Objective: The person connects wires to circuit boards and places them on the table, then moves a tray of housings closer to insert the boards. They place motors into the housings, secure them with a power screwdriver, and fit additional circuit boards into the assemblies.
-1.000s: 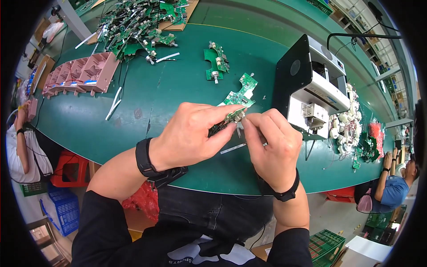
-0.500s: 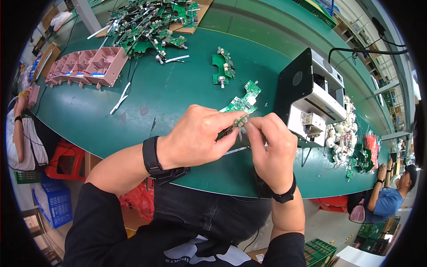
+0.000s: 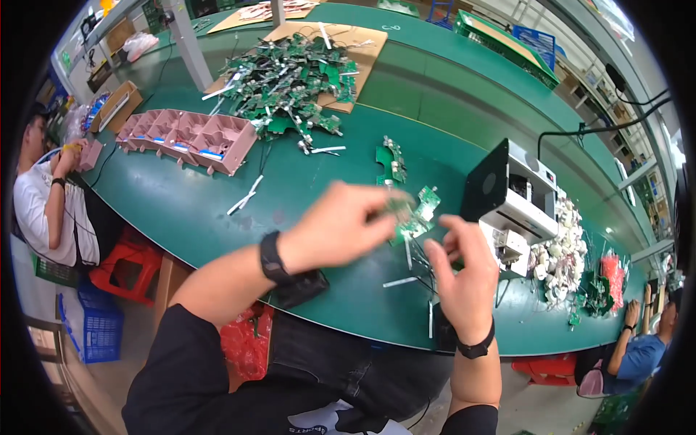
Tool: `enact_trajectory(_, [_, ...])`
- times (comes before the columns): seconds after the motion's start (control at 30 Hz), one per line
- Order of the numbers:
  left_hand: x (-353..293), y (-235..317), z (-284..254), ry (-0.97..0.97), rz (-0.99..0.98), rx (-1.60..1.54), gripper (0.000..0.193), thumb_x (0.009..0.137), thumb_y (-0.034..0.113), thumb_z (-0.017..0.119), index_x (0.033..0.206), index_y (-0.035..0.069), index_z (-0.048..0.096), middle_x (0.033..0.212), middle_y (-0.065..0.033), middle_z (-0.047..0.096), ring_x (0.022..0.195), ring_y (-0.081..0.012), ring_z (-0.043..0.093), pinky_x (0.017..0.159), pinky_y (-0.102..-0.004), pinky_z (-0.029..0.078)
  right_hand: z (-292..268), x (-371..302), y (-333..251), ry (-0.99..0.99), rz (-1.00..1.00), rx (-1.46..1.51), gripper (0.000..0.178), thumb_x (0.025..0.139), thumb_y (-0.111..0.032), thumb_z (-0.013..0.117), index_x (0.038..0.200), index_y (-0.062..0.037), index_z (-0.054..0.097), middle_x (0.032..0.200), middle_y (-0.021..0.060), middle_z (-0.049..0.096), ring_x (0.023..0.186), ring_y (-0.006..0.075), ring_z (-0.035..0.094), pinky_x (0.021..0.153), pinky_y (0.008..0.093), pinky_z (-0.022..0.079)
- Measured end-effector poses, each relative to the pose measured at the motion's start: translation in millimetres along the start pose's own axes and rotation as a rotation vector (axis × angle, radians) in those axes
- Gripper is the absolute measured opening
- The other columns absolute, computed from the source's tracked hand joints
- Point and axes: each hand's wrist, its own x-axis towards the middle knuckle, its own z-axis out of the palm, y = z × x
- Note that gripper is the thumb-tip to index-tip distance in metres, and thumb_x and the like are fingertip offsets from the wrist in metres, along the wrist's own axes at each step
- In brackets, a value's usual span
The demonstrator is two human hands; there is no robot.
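Note:
Blurred by motion, my left hand (image 3: pixel 337 228) pinches a small green circuit board (image 3: pixel 398 208) between thumb and fingers. That board hangs over or beside another green circuit board (image 3: pixel 428 201) lying on the table; whether they touch I cannot tell. My right hand (image 3: pixel 464 272) is apart from it, fingers spread and curved, holding nothing visible. Thin wires and white strips (image 3: pixel 400 282) lie between and below my hands. Further back, more green boards (image 3: pixel 391 161) rest on the table, one with a metal part at its end.
A heap of green boards (image 3: pixel 290 90) covers cardboard at the back. Left of it stands a pink compartmented tray (image 3: pixel 192 138). A black-and-white machine (image 3: pixel 511 192) is at the right, beside a pile of white parts (image 3: pixel 562 254). People sit at both table ends.
My right hand has come off the board and opened. My left hand has carried it away toward the boards on the table. The whole view has shifted, showing more of the far table.

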Motion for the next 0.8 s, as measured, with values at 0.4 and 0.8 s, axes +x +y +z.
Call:
enact_trajectory(0.4, [93,-74,-139,0.853,0.344,1.017,0.043,0.090,0.033,0.079,0.121,0.004,0.073,0.098,-0.0133,0.078,0.084,-0.0238,0.075,0.079,-0.0372,0.059,-40,-15,7,0.073,0.016,-0.030,0.020,0.091,-0.001,0.076,0.111,0.0011,0.072,0.081,0.0061,0.066,0.069,0.0156,0.061,0.067,0.0297,0.052])
enact_trajectory(0.8, [106,-83,22,0.181,-0.287,0.624,0.058,0.086,0.050,0.080,0.116,0.001,0.070,0.106,-0.0175,0.077,0.103,-0.0368,0.074,0.088,-0.0471,0.059,8,-6,24,-0.299,-0.056,-0.384,0.010,0.090,-0.008,0.072,0.098,-0.0027,0.073,0.085,0.0170,0.071,0.080,0.0386,0.070,0.072,0.0458,0.056])
